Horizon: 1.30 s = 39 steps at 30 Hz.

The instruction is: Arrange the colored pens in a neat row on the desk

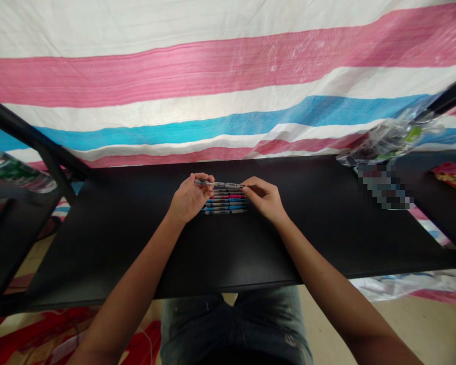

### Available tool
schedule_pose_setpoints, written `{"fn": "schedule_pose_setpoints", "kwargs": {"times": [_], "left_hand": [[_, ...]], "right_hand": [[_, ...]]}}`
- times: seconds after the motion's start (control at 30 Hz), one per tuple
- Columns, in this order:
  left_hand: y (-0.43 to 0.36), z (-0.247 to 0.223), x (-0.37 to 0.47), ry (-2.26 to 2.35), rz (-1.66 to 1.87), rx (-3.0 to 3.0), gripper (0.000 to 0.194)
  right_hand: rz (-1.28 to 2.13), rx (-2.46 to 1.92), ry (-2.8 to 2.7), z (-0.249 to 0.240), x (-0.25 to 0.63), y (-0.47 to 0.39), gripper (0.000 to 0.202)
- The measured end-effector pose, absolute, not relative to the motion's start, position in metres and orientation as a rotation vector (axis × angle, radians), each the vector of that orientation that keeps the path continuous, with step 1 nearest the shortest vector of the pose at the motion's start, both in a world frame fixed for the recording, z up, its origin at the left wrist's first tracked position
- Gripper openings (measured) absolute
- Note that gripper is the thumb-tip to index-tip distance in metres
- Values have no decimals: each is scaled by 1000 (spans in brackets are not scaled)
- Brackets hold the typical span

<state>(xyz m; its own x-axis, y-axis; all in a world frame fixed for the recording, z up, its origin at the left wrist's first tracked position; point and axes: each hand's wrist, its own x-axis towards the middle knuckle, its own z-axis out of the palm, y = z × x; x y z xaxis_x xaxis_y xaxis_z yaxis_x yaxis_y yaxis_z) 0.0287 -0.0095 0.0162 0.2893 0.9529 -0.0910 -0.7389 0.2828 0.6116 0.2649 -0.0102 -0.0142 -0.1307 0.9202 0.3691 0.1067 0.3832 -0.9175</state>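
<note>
A bare left hand (190,200), its fingers closed around one end, and a bare right hand (266,198), thumb and fingers pinched on the other, hold a slim grey-and-black pen (219,184) between them at the centre of the frame. Just below it, slim blue, grey and pink pens (226,207) lie in a row on a flat black tabletop (117,243). A striped white, pink and blue plastic sheet (175,133) spans the upper frame.

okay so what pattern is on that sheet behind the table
The sheet has pink, blue and white stripes, clearest in the head view.
</note>
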Motion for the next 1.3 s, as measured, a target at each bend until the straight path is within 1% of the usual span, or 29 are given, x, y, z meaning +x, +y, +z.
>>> {"fn": "schedule_pose_setpoints", "kwargs": {"times": [0.13,0.37,0.63,0.83,1.03,1.17,1.3], "left_hand": [[-9,17,27,532,1175,504,41],[-11,20,29,536,1191,509,28],[-10,14,25,518,1170,575,26],[-12,16,28,483,1192,578,16],[-9,21,23,572,1179,652,25],[1,11,15,734,1288,820,24],[8,-1,10,928,1301,1035,24]], "right_hand": [[920,-961,-1541,-11,264,-12,24],[898,-977,-1582,-10,263,-12,28],[883,-947,-1541,-9,263,-12,23],[889,-982,-1545,-8,265,-12,29],[873,-1002,-1545,-11,265,-10,28],[774,-1071,-1538,-16,270,-5,25],[698,-1144,-1544,-20,274,-1,21]]}}
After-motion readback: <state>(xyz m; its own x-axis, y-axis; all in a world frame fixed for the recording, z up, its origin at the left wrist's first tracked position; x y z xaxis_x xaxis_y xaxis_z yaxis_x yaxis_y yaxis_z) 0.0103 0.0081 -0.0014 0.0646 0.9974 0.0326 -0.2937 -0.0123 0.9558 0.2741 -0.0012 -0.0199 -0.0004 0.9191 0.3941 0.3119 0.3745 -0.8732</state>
